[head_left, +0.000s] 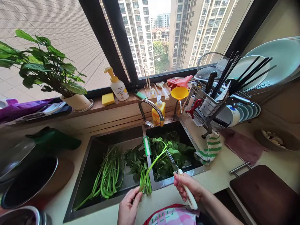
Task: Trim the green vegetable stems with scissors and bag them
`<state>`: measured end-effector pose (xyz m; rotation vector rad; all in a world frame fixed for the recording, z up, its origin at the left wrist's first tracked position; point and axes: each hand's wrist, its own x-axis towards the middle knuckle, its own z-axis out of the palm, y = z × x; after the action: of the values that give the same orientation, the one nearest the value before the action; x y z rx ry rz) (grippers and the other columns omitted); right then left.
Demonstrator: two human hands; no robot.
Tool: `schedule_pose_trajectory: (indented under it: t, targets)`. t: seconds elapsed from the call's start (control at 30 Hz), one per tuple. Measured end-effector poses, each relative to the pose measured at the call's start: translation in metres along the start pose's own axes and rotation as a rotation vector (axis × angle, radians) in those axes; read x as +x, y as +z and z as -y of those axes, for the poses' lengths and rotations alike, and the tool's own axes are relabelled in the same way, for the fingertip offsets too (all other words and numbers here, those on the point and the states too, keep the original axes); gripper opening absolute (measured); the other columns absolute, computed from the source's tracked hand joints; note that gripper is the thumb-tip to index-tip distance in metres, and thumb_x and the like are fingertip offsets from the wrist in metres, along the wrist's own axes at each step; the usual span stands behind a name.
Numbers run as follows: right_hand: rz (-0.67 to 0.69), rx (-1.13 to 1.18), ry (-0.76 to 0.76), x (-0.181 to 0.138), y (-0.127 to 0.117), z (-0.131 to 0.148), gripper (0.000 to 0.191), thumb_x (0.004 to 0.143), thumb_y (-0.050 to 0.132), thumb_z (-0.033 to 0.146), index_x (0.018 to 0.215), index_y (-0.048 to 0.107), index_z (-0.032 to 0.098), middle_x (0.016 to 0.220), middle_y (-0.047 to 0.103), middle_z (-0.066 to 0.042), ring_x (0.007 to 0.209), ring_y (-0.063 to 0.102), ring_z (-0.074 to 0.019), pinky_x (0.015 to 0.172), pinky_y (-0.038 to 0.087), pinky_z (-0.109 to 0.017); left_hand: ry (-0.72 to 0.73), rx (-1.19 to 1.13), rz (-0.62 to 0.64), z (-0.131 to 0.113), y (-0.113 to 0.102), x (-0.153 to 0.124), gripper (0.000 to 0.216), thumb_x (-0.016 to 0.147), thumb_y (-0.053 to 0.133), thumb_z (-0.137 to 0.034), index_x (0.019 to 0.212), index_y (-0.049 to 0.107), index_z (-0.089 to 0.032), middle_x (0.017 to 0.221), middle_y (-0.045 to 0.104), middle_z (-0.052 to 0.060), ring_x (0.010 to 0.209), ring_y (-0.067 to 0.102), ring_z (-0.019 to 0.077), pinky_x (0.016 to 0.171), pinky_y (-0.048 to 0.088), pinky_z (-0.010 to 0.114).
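She stands at a pale stone table (pixel 217 178) under a wide window (pixel 161 34) that looks out on tower blocks. A steel double sink (pixel 164 182) is set into the table. Her left hand (pixel 127 203) is at the sink's near edge, its grip closed on the bottom of a green stalk (pixel 153 164), which slants up and to the right over the divider between the two basins. Her right hand (pixel 187 187) has its grip closed round the white handle of a pair of scissors (pixel 172 161), and the blades touch the stalk near its leafy top.

The left basin holds a heap of long stems (pixel 107 178), and the right basin is full of loose leaves (pixel 178 154). A green and white brush (pixel 147 146) lies on the divider, below the curved tap (pixel 152 107).

On the windowsill there is a potted plant (pixel 47 68), a yellow sponge (pixel 108 99) and a pump bottle (pixel 118 87). To the right, a wire dish rack (pixel 206 109) carries plates and black chopsticks, and a striped cloth (pixel 209 151) hangs over the sink's corner. A dark pan (pixel 30 181) sits on the table at the far left, and a dark board (pixel 264 193) lies at the far right.
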<state>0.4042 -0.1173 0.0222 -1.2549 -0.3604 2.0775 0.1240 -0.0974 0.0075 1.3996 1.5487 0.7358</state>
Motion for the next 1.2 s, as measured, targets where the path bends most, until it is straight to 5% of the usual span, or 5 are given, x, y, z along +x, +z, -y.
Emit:
schedule_pose_trajectory:
  t: [0.23,0.7,0.83,0.97,1.2]
  targets:
    - [0.057,-0.111,-0.081,-0.001,0.003,-0.001,0.047,0.059,0.072,0.057,0.067,0.057,0.013,0.042,0.048,0.005,0.032,0.039,-0.0059,0.032,0.036,-0.019,-0.016,-0.011,-0.014,-0.005,-0.001,0.001,0.05,0.061,0.066,-0.065,0.083,0.077,-0.021,0.091,0.074,0.011,0.084,0.068,0.0264,0.074,0.056,0.032]
    - [-0.064,-0.246,-0.129,0.01,0.004,-0.005,0.048,0.061,0.068,0.062,0.061,0.045,0.02,0.04,0.045,0.008,0.03,0.034,-0.005,0.029,0.03,-0.019,0.11,0.076,0.017,-0.013,0.014,-0.002,0.038,0.068,0.065,-0.058,0.08,0.077,-0.024,0.085,0.074,0.009,0.081,0.068,0.0261,0.074,0.056,0.032]
    - [-0.141,-0.258,-0.121,0.008,0.004,-0.004,0.051,0.06,0.066,0.066,0.064,0.043,0.021,0.042,0.044,0.008,0.032,0.032,-0.005,0.031,0.03,-0.02,0.023,0.024,0.027,-0.012,0.015,-0.001,0.037,0.07,0.065,-0.052,0.088,0.075,-0.021,0.092,0.073,0.01,0.084,0.067,0.0255,0.073,0.055,0.032]
    - [-0.161,-0.316,-0.103,0.006,0.004,-0.008,0.053,0.059,0.067,0.067,0.062,0.041,0.021,0.046,0.042,0.008,0.038,0.035,-0.0064,0.038,0.035,-0.023,-0.129,-0.171,0.005,-0.014,0.004,-0.001,0.044,0.073,0.063,-0.052,0.096,0.07,-0.015,0.078,0.07,0.007,0.061,0.064,0.0179,0.062,0.052,0.028]
    - [-0.083,-0.459,-0.033,0.012,0.009,-0.022,0.049,0.067,0.063,0.064,0.062,0.04,0.021,0.052,0.043,0.005,0.046,0.041,-0.0099,0.048,0.037,-0.026,-0.345,-0.569,-0.288,0.016,-0.041,-0.01,0.055,0.073,0.059,-0.056,0.107,0.058,-0.013,0.065,0.06,-0.001,0.049,0.057,0.0098,0.036,0.026,0.015]
